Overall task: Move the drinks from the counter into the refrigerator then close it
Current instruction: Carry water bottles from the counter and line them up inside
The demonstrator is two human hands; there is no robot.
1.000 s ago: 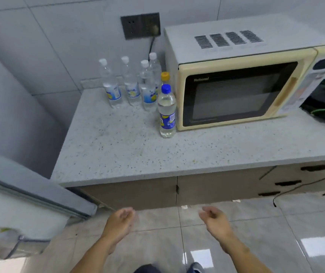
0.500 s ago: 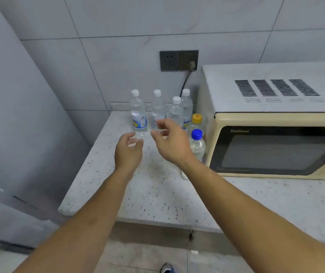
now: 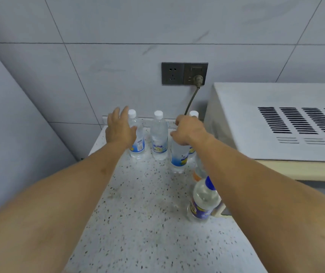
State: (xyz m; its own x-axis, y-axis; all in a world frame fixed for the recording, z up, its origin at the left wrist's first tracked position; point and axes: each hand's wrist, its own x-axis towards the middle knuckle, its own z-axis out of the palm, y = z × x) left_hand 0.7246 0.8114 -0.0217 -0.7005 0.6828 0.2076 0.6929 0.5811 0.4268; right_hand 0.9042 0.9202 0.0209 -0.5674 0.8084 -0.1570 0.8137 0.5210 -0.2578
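Note:
Several clear drink bottles stand at the back of the speckled counter (image 3: 138, 223). My left hand (image 3: 119, 129) is open with its fingers spread against the leftmost white-capped bottle (image 3: 138, 142). A second white-capped bottle (image 3: 159, 134) stands free beside it. My right hand (image 3: 189, 131) is closed over the top of a third bottle (image 3: 179, 156), hiding its cap. Behind that hand, only the cap of a fourth bottle (image 3: 194, 114) shows. My right forearm partly covers an orange-labelled bottle (image 3: 197, 175) and a blue-capped bottle (image 3: 202, 201), which is nearer to me. The refrigerator's inside is out of view.
A cream microwave (image 3: 276, 123) fills the right side of the counter, close to the bottles. Its cord runs up to a dark wall socket (image 3: 184, 73). A tall grey panel (image 3: 9, 134) bounds the counter on the left. The tiled wall stands right behind the bottles.
I have stepped up to the counter and both hands have risen from near the floor to the bottle row. The right hand has closed on a bottle; the left has reached the leftmost one.

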